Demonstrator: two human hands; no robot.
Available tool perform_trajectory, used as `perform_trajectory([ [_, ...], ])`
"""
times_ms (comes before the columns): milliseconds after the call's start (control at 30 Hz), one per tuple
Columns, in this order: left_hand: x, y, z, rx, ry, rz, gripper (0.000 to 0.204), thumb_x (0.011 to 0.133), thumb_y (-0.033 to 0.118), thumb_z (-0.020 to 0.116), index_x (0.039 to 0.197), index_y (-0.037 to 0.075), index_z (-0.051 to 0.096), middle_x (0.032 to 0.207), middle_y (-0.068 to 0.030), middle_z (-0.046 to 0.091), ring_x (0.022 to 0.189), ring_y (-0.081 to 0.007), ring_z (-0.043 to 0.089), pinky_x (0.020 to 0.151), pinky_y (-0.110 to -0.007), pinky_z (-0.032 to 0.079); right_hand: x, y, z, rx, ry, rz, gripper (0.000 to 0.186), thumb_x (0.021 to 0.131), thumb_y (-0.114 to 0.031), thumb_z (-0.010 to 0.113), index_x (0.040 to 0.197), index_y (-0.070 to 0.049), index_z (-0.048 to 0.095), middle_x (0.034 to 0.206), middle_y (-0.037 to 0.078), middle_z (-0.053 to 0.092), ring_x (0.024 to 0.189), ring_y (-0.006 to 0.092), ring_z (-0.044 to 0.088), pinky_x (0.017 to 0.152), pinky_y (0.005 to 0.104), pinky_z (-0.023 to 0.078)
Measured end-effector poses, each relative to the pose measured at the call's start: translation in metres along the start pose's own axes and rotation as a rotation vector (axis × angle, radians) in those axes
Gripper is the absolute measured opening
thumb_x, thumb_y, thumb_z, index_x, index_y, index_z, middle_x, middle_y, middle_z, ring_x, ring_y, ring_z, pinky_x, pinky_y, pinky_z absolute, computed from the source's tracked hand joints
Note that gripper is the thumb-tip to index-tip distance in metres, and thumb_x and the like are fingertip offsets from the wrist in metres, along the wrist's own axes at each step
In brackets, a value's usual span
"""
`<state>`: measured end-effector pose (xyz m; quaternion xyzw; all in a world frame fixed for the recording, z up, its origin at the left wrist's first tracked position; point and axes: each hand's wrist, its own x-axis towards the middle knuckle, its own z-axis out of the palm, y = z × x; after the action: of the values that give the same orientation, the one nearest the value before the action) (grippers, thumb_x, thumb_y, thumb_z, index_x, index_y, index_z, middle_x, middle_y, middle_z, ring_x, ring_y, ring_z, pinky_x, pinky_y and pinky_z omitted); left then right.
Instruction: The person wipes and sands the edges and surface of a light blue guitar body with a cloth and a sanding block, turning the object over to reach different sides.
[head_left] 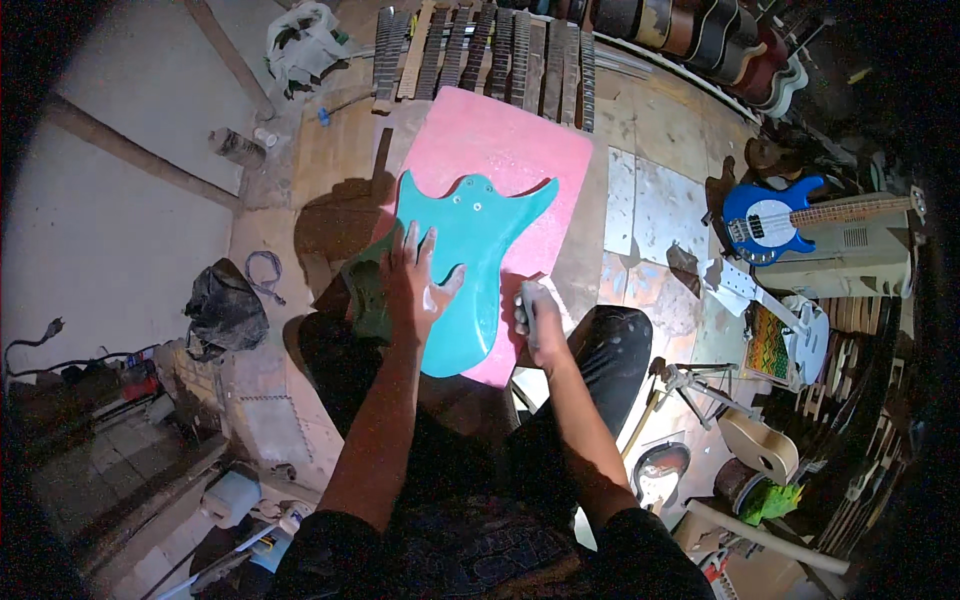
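A turquoise guitar body (pixel 465 245) with two pointed horns lies flat on a pink board (pixel 500 140), its horns pointing away from me. Several small holes show near its far edge. My left hand (pixel 412 275) rests on the left half of the body, palm down with the fingers spread, and whitish dust covers its skin. Just off the body's right edge, over the pink board, my right hand (pixel 540 322) is closed. It seems to grip something small and greyish, but the fingers hide most of it.
Guitar necks (pixel 480 55) lie in a row beyond the board. To the right are a blue bass guitar (pixel 770 222), a pale guitar body (pixel 808 340) and an acoustic guitar body (pixel 757 445). A black bag (pixel 228 308) sits on the left. My knees (pixel 615 350) flank the board.
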<state>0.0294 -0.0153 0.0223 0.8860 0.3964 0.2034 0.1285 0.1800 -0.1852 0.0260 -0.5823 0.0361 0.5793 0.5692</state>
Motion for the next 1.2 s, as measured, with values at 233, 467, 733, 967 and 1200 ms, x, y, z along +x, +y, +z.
perform_trajectory([
  [233, -0.003, -0.013, 0.011, -0.037, 0.022, -0.004, 0.076, 0.074, 0.042, 0.081, 0.138, 0.01, 0.056, 0.149, -0.0164, 0.046, 0.139, -0.039, 0.04, 0.111, -0.055, 0.034, 0.003, 0.026, 0.042, -0.435, 0.375, -0.27, 0.023, 0.096, -0.014, 0.067, 0.084, -0.004, 0.051, 0.073, 0.001, 0.055, 0.068, 0.0087, 0.048, 0.059, 0.0278, 0.041],
  [467, -0.004, -0.015, 0.02, -0.103, 0.048, 0.001, 0.078, 0.072, 0.04, 0.082, 0.138, 0.009, 0.055, 0.15, -0.0169, 0.045, 0.141, -0.0388, 0.036, 0.112, -0.056, 0.033, 0.052, 0.065, 0.029, -0.638, 0.521, -0.538, 0.03, 0.093, -0.022, 0.072, 0.08, 0.001, 0.056, 0.069, 0.006, 0.058, 0.064, 0.0123, 0.049, 0.057, 0.0331, 0.041],
  [733, 0.0, -0.008, 0.014, -0.102, -0.027, -0.008, 0.078, 0.074, 0.036, 0.081, 0.14, 0.007, 0.052, 0.152, -0.0186, 0.04, 0.143, -0.0418, 0.031, 0.113, -0.057, 0.032, 0.05, 0.058, 0.023, -0.691, 0.537, -0.498, 0.033, 0.091, -0.023, 0.073, 0.079, 0.003, 0.057, 0.068, 0.01, 0.058, 0.064, 0.0161, 0.051, 0.059, 0.037, 0.043],
  [967, -0.002, -0.01, 0.022, -0.096, -0.022, -0.002, 0.081, 0.074, 0.039, 0.08, 0.142, 0.007, 0.05, 0.153, -0.0196, 0.039, 0.144, -0.0422, 0.03, 0.115, -0.056, 0.03, 0.071, 0.038, 0.023, -0.764, 0.595, -0.495, 0.031, 0.088, -0.021, 0.075, 0.081, 0.003, 0.056, 0.068, 0.011, 0.059, 0.063, 0.0171, 0.053, 0.058, 0.0381, 0.044],
  [1200, 0.0, -0.006, 0.02, -0.036, -0.054, -0.005, 0.082, 0.076, 0.044, 0.078, 0.143, 0.008, 0.049, 0.153, -0.0196, 0.038, 0.144, -0.0422, 0.03, 0.115, -0.056, 0.029, 0.058, 0.047, 0.02, -0.802, 0.572, -0.576, 0.027, 0.089, -0.018, 0.074, 0.085, 0.002, 0.057, 0.071, 0.009, 0.057, 0.066, 0.0169, 0.052, 0.06, 0.0363, 0.043],
])
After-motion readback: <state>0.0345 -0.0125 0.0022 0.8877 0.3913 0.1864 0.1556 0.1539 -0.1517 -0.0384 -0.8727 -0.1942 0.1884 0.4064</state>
